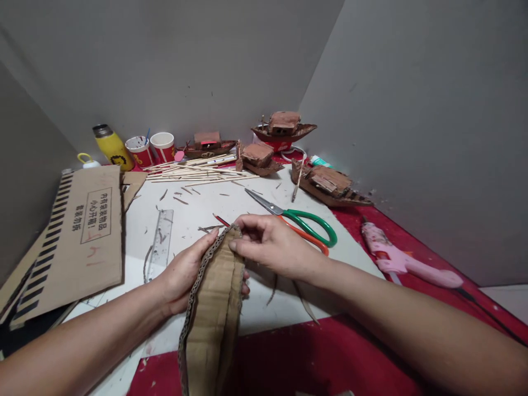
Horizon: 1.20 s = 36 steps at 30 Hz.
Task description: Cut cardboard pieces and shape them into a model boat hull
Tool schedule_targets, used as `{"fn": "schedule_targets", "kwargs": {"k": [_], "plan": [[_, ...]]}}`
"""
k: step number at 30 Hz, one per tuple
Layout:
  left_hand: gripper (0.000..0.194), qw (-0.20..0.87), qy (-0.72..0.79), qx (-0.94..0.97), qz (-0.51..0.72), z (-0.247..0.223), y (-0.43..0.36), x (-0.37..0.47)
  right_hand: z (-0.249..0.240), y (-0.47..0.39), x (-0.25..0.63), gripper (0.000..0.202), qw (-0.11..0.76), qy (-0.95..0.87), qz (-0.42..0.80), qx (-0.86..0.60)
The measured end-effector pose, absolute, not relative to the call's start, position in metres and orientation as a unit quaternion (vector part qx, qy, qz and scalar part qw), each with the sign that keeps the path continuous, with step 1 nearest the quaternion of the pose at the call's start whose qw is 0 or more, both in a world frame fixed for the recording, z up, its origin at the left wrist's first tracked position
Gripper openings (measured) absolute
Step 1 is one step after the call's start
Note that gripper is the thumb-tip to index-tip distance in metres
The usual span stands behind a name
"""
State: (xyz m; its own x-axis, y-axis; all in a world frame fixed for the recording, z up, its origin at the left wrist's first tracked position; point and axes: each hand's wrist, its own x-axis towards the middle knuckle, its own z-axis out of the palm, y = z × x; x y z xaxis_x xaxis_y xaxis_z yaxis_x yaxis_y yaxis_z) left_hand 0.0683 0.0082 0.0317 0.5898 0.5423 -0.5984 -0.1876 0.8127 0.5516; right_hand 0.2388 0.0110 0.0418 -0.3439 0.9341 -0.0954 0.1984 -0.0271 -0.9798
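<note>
A long, curved strip of folded cardboard (210,313) stands up toward me, its corrugated edge showing along the left side. My left hand (185,275) wraps round it from the left and underneath, with fingertips appearing at its right side. At the far end, my right hand (268,245) pinches the cardboard's tip between thumb and fingers. Just beyond my right hand lie scissors (297,214) with green and orange handles. A pencil (221,220) is partly hidden behind the cardboard. Left of my left hand rests a clear ruler (160,239).
Flat cardboard sheets (101,258) are stacked at left. Thin wooden sticks (198,170) lie at the back beside several brown model boats (325,184). A pink glue gun (404,261) rests on the red cloth at right. A yellow bottle (113,147) and paper cups (162,147) stand back left.
</note>
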Motion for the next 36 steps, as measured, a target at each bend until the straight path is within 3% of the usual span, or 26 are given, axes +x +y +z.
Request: {"fn": "schedule_targets", "kwargs": {"k": [3, 6, 9, 13, 20, 36], "plan": [[0.044, 0.827, 0.410, 0.280, 0.264, 0.031, 0.013, 0.065, 0.041, 0.014, 0.241, 0.002, 0.326, -0.619, 0.518, -0.493], [0.035, 0.722, 0.414, 0.444, 0.331, 0.033, 0.017, 0.060, 0.041, 0.018, 0.244, 0.005, 0.328, -0.623, 0.482, -0.522], [0.021, 0.607, 0.427, 0.581, 0.336, 0.035, 0.017, 0.058, 0.039, 0.020, 0.245, 0.006, 0.334, -0.623, 0.475, -0.523], [0.018, 0.538, 0.418, 0.637, 0.361, 0.034, 0.014, 0.060, 0.036, 0.017, 0.243, 0.009, 0.355, -0.645, 0.452, -0.505], [0.016, 0.554, 0.423, 0.621, 0.360, 0.032, 0.010, 0.062, 0.032, 0.012, 0.237, 0.018, 0.395, -0.684, 0.369, -0.491], [0.014, 0.619, 0.462, 0.516, 0.370, 0.030, 0.011, 0.066, 0.027, 0.015, 0.235, 0.017, 0.400, -0.667, 0.394, -0.489]]}}
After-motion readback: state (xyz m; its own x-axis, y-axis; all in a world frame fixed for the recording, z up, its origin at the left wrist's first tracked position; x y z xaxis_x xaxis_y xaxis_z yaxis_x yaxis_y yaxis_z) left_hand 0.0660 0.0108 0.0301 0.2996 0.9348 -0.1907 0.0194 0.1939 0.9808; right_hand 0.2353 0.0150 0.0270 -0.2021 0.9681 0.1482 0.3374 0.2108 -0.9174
